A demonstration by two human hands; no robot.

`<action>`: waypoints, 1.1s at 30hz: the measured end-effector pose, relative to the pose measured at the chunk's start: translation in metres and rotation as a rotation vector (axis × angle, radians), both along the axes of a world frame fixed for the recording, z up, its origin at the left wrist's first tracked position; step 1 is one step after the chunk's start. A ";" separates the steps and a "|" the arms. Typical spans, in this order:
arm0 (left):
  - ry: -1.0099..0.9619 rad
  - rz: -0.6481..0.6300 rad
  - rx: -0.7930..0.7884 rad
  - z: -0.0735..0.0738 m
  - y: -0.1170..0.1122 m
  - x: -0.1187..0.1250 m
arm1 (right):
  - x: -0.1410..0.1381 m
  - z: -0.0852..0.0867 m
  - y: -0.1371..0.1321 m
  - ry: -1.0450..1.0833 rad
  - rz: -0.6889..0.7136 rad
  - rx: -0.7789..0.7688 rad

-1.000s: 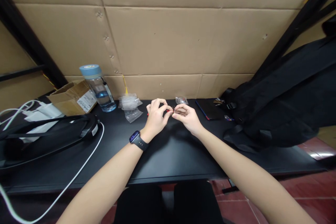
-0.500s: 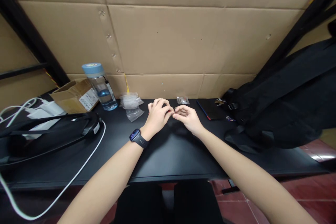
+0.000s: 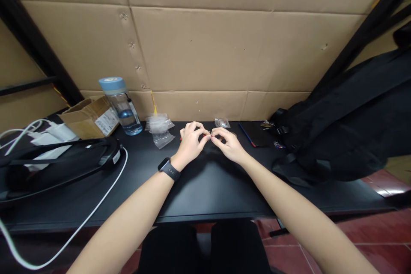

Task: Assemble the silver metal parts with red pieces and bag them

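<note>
Above the dark tabletop (image 3: 208, 188), my two hands meet fingertip to fingertip. My left hand (image 3: 190, 142), with a black watch (image 3: 169, 168) on its wrist, is closed in a pinch. Bits of a small red thing (image 3: 205, 135) show at its fingertips and past its far side; the fingers hide the rest. My right hand (image 3: 230, 144) also pinches, its thumb and forefinger at a thin, pale sliver (image 3: 211, 134) between the hands. That piece is too small to name. Behind the hands lies a small clear bag (image 3: 222, 123) with something round inside.
Left are clear plastic bags (image 3: 160, 130), a water bottle (image 3: 123, 109), an open cardboard box (image 3: 88, 117), a black case (image 3: 61, 171) and a white cable (image 3: 105, 199). Right are a dark flat notebook-like item (image 3: 258, 135), keys (image 3: 266, 124) and a black backpack (image 3: 340, 128). A cardboard wall (image 3: 205, 51) stands behind.
My right hand's fingertips have come closer against those of my left hand. The whole view has shifted slightly; the other things on the table have stayed put.
</note>
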State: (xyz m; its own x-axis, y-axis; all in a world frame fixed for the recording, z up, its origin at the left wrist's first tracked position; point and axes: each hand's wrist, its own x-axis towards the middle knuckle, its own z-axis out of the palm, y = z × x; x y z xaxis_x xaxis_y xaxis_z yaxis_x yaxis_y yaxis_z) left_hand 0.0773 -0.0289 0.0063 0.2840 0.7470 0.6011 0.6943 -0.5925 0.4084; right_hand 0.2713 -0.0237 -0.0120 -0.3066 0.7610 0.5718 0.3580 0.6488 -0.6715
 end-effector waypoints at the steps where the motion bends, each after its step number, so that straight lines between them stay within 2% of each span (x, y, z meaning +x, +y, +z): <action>1: -0.001 -0.002 -0.007 0.001 0.001 -0.001 | 0.001 0.000 0.000 -0.031 -0.016 0.021; 4: -0.040 0.004 -0.047 0.004 0.003 -0.007 | 0.005 -0.001 0.002 -0.141 -0.079 0.101; 6: -0.032 -0.035 -0.083 0.004 0.004 -0.010 | 0.008 0.000 0.003 -0.214 -0.092 0.140; 10: 0.164 -0.170 -0.133 -0.006 0.005 -0.011 | 0.012 0.002 0.003 -0.265 -0.062 0.137; 13: 0.273 -0.213 -0.133 -0.012 0.011 -0.014 | 0.014 0.001 0.004 -0.311 -0.057 0.082; 15: 0.275 -0.163 -0.126 -0.011 0.019 -0.024 | 0.015 -0.001 0.005 -0.376 -0.056 0.051; 19: 0.219 0.103 -0.101 -0.002 0.040 -0.059 | 0.023 -0.005 0.012 -0.445 -0.069 0.031; 21: 0.225 0.150 -0.115 0.001 0.048 -0.077 | 0.030 -0.007 0.017 -0.460 -0.127 0.034; 24: 0.250 0.020 -0.239 0.003 0.054 -0.094 | 0.044 -0.011 0.027 -0.520 -0.307 0.001; 27: 0.260 -0.144 -0.301 0.004 0.052 -0.093 | 0.056 -0.016 0.035 -0.597 -0.422 -0.073; 33: 0.385 -0.108 -0.206 0.005 0.038 -0.075 | 0.063 -0.021 0.040 -0.650 -0.459 -0.115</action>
State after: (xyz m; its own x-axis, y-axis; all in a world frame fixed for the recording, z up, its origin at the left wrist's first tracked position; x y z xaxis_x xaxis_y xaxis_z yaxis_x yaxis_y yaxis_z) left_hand 0.0021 0.0093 0.0111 0.5407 0.7940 0.2778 0.7576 -0.6032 0.2494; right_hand 0.3345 0.0166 -0.0328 -0.1934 0.9352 0.2965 0.9143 0.2814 -0.2912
